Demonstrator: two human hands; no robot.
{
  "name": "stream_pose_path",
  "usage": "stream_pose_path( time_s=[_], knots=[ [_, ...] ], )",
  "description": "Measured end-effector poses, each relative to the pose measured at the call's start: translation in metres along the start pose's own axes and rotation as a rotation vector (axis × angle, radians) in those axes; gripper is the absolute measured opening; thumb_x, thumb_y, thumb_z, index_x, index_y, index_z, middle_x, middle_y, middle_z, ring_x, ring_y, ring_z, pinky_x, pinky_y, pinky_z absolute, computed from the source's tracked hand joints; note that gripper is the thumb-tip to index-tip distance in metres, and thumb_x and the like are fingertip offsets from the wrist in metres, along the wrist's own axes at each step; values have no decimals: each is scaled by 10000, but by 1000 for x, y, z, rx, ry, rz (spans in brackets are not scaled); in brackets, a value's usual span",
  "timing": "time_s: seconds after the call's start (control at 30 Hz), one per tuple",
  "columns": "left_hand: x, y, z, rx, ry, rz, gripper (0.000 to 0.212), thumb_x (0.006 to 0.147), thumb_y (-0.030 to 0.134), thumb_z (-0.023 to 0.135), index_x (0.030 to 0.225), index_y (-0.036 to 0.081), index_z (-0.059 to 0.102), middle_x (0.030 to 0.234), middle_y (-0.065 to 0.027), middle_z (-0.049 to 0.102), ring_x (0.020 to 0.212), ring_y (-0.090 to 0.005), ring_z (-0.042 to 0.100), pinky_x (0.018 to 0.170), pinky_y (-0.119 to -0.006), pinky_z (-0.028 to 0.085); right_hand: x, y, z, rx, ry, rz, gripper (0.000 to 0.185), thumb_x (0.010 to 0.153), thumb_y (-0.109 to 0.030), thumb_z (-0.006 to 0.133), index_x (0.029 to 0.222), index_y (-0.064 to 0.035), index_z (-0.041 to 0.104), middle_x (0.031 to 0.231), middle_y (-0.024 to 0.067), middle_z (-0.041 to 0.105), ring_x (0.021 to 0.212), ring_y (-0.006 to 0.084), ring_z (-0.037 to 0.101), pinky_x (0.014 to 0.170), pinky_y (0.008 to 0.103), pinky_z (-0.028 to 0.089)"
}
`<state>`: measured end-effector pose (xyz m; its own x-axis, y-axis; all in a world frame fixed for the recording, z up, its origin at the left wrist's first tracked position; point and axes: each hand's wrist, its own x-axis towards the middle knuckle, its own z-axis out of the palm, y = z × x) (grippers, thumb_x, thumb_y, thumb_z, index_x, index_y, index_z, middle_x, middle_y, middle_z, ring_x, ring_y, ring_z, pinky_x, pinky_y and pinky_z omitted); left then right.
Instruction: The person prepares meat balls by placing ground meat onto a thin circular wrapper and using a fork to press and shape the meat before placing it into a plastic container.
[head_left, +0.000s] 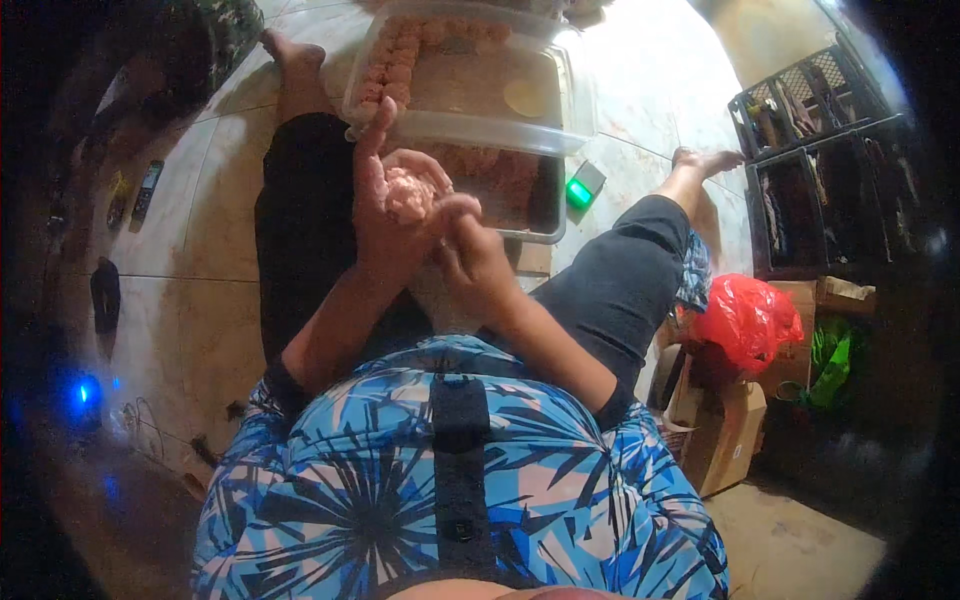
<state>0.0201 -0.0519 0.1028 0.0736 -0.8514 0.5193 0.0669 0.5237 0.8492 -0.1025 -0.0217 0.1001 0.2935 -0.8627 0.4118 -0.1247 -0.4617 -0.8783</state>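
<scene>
A lump of pink ground meat (409, 196) lies in the palm of my left hand (381, 217), its fingers curled around it and the thumb or a finger pointing up. My right hand (472, 244) is beside it, fingers folded, touching the left hand near the lump's lower right; whether it holds anything is hidden. Beyond my hands a clear plastic container (487, 131) holds rows of shaped meat pieces (390, 64) along its left and far sides. Under its near edge a tray (555, 202) contains a mass of pink meat (495, 176).
A small box with a green light (586, 186) sits right of the tray. Farther right are a dark crate (817, 150), a red plastic bag (746, 319) and cardboard boxes (731, 435). A remote control (147, 196) lies on the tiles at left. My legs stretch around the containers.
</scene>
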Motion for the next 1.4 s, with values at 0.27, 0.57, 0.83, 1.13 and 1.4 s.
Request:
stream_pose_path(
  time_s=[0.27, 0.57, 0.83, 1.13, 1.4],
  knots=[
    [1, -8, 1, 44, 66, 12, 1083, 624, 273, 838, 1398, 46, 115, 878, -80, 529, 748, -128, 550, 659, -246, 481, -9, 19, 9, -185, 25, 69, 136, 906, -116, 436, 1017, -42, 455, 729, 258, 555, 744, 474, 553, 576, 466, 432],
    [10, 2, -6, 50, -67, 45, 1042, 685, 240, 800, 1416, 105, 70, 860, -94, 562, 744, -144, 575, 717, -269, 509, 4, 24, -11, -255, -42, 55, 132, 903, -118, 476, 1020, -58, 469, 768, 227, 576, 747, 456, 567, 560, 412, 457],
    [7, -2, -13, 23, 7, 54, 1019, 634, 171, 833, 1388, 43, 161, 802, -67, 572, 683, -94, 555, 604, -220, 487, 7, 3, 2, -175, -38, -30, 264, 865, -78, 504, 1109, -141, 426, 859, 222, 588, 747, 438, 582, 574, 483, 458],
    [9, -9, -35, 2, -182, -315, 535, 650, 165, 822, 1071, 41, 516, 848, -22, 596, 726, -70, 548, 649, -228, 482, 23, -6, -47, -492, 51, -85, 255, 781, -85, 617, 1035, -108, 605, 887, 147, 625, 809, 312, 623, 681, 383, 509],
    [3, 1, -30, 56, -263, -257, 160, 708, 62, 719, 821, 42, 608, 770, 6, 605, 715, -65, 548, 641, -231, 467, 19, -12, -43, -453, -25, -160, 152, 779, -140, 652, 926, -103, 648, 836, 97, 627, 713, 272, 642, 606, 358, 521]
  ],
)
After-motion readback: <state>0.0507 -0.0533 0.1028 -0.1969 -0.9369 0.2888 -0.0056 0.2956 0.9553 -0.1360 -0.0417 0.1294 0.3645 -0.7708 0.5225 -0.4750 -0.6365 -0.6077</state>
